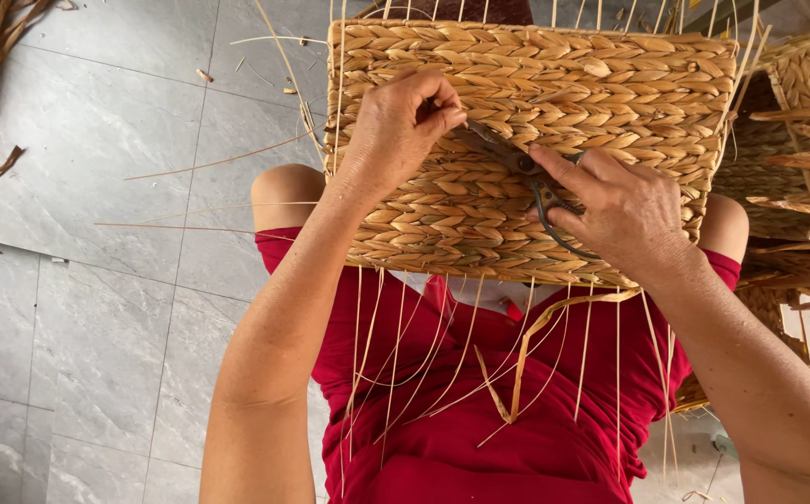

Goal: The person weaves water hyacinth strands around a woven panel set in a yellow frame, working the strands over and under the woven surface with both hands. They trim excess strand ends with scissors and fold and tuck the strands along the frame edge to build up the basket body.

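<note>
**Basket on lap, both hands engaged**

Head view: woven basket rests on the red-clothed lap. Left hand is pinched closed on a strand at the basket face. Right hand grips dark scissors, blades against the weave. More baskets lie right on the floor.

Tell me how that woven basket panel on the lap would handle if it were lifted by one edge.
The woven basket panel probably stays fairly stiff: its braided rows lie flat and tight. It likely feels light, being dried fibre. The loose strands hanging from its lower edge would flop and snag; the right hand holds scissors against it.
</note>
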`<state>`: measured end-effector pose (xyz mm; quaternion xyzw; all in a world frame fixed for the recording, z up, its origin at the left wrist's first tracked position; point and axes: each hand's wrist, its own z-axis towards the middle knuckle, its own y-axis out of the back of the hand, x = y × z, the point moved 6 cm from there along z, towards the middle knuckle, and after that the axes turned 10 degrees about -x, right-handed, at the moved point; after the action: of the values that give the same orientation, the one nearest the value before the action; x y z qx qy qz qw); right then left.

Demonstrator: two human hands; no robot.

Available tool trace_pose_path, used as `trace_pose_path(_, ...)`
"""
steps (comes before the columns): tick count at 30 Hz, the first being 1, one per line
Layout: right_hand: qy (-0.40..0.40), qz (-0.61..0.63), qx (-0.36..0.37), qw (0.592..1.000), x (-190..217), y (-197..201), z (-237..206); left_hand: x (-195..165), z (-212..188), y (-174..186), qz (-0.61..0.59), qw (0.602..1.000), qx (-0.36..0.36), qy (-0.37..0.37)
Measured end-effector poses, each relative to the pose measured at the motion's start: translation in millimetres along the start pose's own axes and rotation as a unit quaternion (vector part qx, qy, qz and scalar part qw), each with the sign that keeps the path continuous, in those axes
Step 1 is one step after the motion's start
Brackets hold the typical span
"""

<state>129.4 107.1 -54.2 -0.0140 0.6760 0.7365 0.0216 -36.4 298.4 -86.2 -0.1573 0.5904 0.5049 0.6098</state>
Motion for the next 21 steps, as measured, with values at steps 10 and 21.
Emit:
trace_pose_path(10,-0.063,0.106,0.017,0.992,-12,-14,-9,43,18,49,-0.236,0.956,-0.093,0.147)
trace_pose_path(21,-0.042,0.063,-0.026,0.997,11,4,14,30,-14,118,0.072,0.989,-0.126,-0.003)
